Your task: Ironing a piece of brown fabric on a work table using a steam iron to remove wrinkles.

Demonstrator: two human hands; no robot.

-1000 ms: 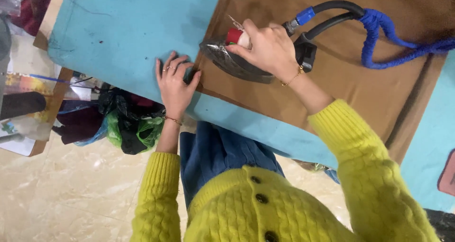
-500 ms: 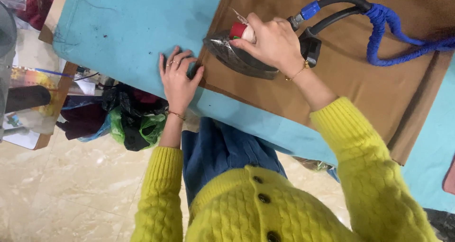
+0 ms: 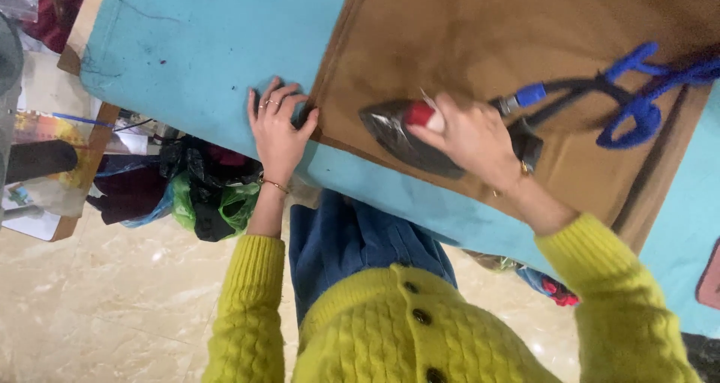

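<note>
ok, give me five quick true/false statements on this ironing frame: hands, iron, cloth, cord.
1. The right hand grips the iron. True.
2. The iron sits on the bare blue table cover. False: it rests on the brown cloth.
3. The left hand lies flat at the brown cloth's corner. True.
4. The left hand holds the blue cord. False: the cord lies loose on the cloth behind the iron, away from that hand.
5. The person wears a red sweater. False: the sweater is yellow knit with dark buttons.
</note>
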